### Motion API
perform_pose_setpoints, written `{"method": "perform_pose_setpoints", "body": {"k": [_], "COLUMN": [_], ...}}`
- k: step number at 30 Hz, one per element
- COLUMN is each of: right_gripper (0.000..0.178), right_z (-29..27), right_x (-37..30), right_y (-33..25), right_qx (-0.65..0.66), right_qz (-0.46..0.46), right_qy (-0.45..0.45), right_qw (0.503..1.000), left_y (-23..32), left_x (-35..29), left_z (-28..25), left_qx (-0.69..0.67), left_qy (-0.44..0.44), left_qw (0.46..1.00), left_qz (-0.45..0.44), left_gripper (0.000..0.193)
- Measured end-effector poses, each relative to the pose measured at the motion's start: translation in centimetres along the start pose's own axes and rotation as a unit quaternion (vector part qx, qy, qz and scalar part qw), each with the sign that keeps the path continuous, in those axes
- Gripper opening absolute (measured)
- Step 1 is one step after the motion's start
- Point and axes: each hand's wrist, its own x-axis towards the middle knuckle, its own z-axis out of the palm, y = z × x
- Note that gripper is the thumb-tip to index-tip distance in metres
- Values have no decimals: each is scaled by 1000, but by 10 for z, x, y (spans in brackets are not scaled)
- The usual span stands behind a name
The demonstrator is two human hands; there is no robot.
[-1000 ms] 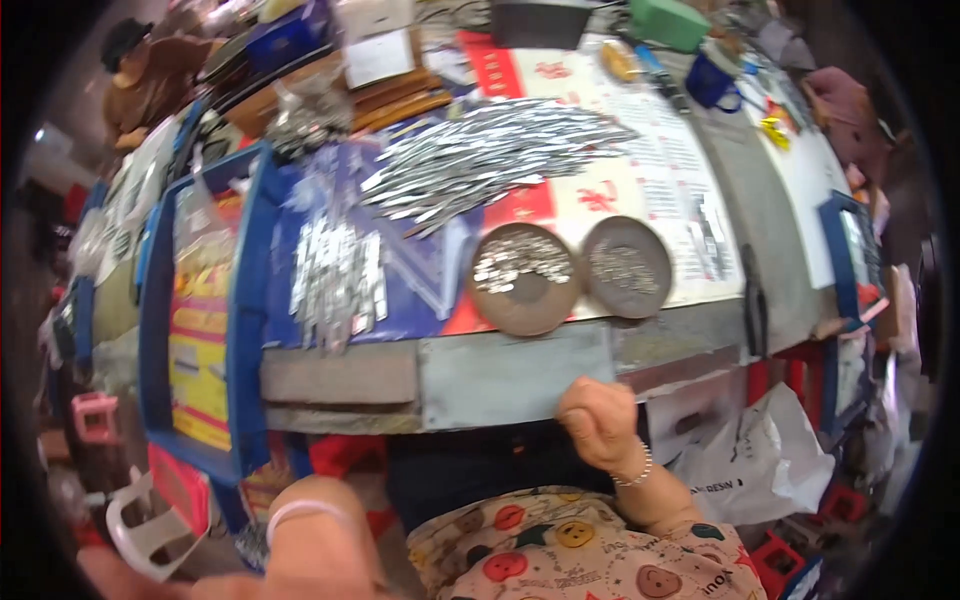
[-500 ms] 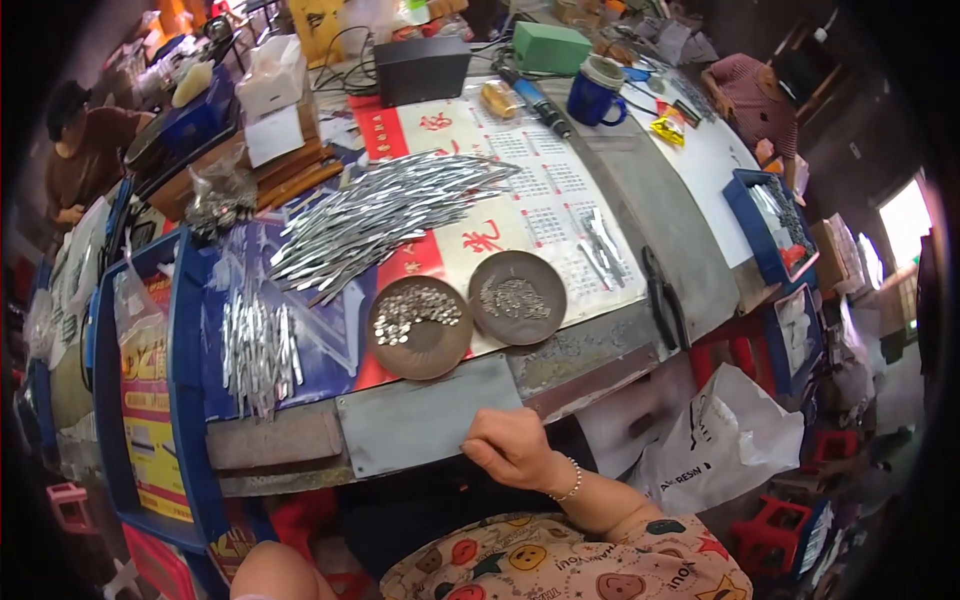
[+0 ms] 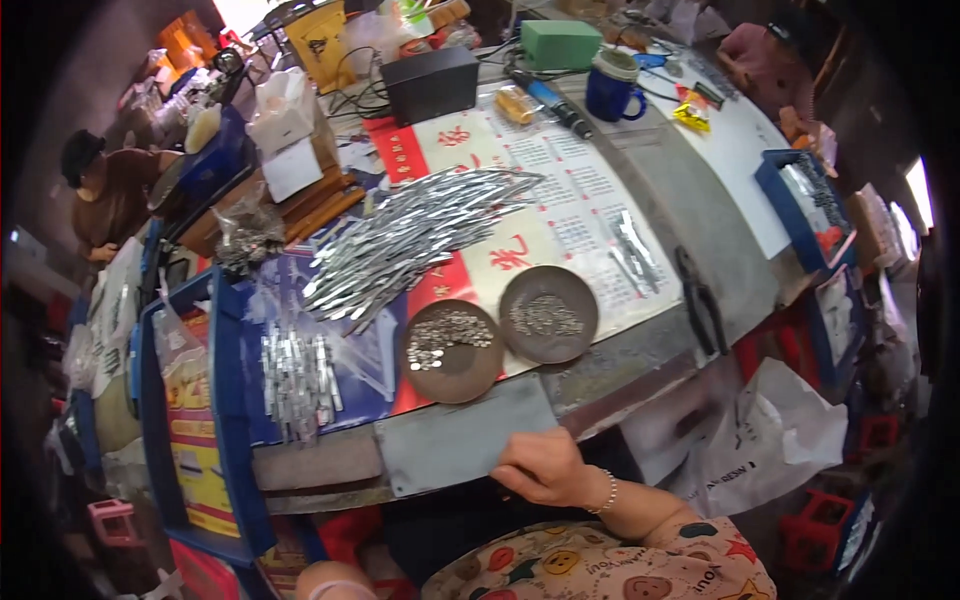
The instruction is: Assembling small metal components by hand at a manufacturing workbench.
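Observation:
My right hand [image 3: 540,468], with a beaded bracelet on its wrist, is closed at the front edge of the bench, by the right corner of a grey flat plate [image 3: 465,432]. Its curled fingers hide whatever they hold, if anything. My left hand is out of sight. Beyond the plate stand two round brown dishes: the left dish [image 3: 450,385] has small shiny metal pieces in it, the right dish [image 3: 550,350] finer ones. Behind them lies a large heap of thin silvery strips [image 3: 420,235]. Bundled strips [image 3: 300,385] lie to the left on a blue sheet.
Pliers [image 3: 700,300] lie to the right, near a white plastic bag [image 3: 775,450] below the bench edge. A blue tray [image 3: 235,430] borders the left side. Farther back are a blue mug [image 3: 613,92], a black box [image 3: 432,85] and a green box [image 3: 560,45]. Two other people sit across the bench.
My view has shifted, so the bench and its things appear farther right and slightly lower. My right hand remains closed by the plate's corner.

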Motion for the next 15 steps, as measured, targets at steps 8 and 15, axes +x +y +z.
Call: {"method": "perform_pose_setpoints", "body": {"k": [8, 15], "right_gripper": [11, 10], "right_z": [-32, -34], "right_x": [26, 163], "right_y": [-10, 46], "right_qx": [97, -190], "right_qz": [79, -63], "right_qy": [-62, -143], "right_qw": [990, 969], "left_y": [8, 29], "left_x": [-38, -46], "left_z": [21, 11], "left_qx": [-470, -492], "left_qy": [-335, -411], "left_qw": [737, 579], "left_qz": [-352, -504], "left_gripper": [15, 9]}}
